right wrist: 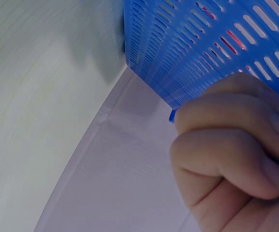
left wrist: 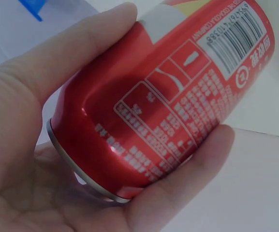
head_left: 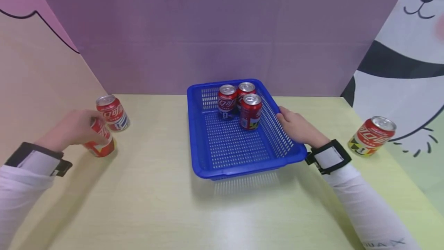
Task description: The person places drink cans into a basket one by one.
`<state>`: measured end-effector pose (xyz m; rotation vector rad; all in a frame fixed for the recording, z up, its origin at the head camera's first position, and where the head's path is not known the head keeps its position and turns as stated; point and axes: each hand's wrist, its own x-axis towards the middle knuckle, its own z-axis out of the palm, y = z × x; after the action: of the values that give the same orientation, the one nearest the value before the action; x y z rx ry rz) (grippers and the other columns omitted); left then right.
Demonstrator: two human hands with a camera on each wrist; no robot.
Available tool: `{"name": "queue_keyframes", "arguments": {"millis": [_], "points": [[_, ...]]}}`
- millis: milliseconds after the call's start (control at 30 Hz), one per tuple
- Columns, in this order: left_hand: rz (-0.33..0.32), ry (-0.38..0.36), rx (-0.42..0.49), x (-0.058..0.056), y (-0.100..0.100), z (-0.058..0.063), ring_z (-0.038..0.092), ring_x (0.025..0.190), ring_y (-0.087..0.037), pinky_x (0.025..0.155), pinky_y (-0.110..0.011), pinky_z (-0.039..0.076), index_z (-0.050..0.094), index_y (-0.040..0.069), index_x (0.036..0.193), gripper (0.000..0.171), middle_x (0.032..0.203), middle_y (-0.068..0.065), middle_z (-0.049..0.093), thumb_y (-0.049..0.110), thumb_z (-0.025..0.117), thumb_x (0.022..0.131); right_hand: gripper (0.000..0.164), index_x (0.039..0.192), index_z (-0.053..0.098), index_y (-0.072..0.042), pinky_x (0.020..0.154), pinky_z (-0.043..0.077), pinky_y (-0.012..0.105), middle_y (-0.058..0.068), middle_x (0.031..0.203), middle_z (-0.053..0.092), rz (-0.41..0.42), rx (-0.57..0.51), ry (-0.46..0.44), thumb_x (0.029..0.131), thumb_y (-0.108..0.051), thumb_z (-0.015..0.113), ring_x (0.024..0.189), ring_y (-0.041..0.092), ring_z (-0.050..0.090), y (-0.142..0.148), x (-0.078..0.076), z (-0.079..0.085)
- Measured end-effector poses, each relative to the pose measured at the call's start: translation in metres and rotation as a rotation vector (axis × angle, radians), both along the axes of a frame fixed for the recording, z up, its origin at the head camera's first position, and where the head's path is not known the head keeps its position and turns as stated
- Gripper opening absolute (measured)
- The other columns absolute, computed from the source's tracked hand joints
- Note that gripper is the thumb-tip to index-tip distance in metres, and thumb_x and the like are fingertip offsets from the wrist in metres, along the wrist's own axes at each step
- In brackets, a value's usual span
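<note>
On the left side of the table, my left hand [head_left: 74, 129] grips a red soda can [head_left: 100, 142] from above. The left wrist view has this can [left wrist: 158, 101] between thumb and fingers, its barcode and printed text showing. Just behind it another red can [head_left: 113, 113] stands upright. My right hand [head_left: 297, 127] holds the right rim of a blue slotted plastic basket [head_left: 197, 138], fingers curled at the rim in the right wrist view. Inside, toward the back, stand three red cans [head_left: 251, 113]. The basket's front seems slightly raised, with a shadow below.
One more red can [head_left: 372, 136], with a yellow lower part, stands near the table's right edge. A purple panel [head_left: 222, 34] closes off the back of the pale wooden table [head_left: 149, 203]. Printed walls flank it left and right.
</note>
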<state>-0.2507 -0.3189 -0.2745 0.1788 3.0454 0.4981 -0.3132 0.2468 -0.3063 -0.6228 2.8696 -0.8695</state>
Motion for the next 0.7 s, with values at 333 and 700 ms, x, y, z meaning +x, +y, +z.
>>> {"name": "queue_keyframes", "arguments": {"millis": [333, 700], "points": [[-0.08, 0.123, -0.029, -0.005, 0.049, 0.04, 0.058, 0.078, -0.032, 0.056, -0.038, 0.051, 0.065, -0.005, 0.106, 0.051, 0.087, -0.015, 0.063, 0.018, 0.087, 0.066, 0.048, 0.145, 0.032, 0.011, 0.094, 0.045, 0.059, 0.029, 0.118, 0.059, 0.007, -0.007, 0.014, 0.109, -0.02, 0.026, 0.1, 0.037, 0.062, 0.001, 0.0, -0.001], [-0.18, 0.218, -0.061, -0.015, 0.119, 0.094, 0.061, 0.083, -0.031, 0.06, -0.041, 0.056, 0.069, 0.003, 0.109, 0.048, 0.093, -0.013, 0.066, 0.02, 0.088, 0.067, 0.047, 0.144, 0.035, 0.009, 0.095, 0.044, 0.06, 0.03, 0.12, 0.057, -0.001, -0.003, 0.013, 0.108, -0.021, 0.026, 0.106, 0.04, 0.059, 0.002, -0.002, -0.003]]}}
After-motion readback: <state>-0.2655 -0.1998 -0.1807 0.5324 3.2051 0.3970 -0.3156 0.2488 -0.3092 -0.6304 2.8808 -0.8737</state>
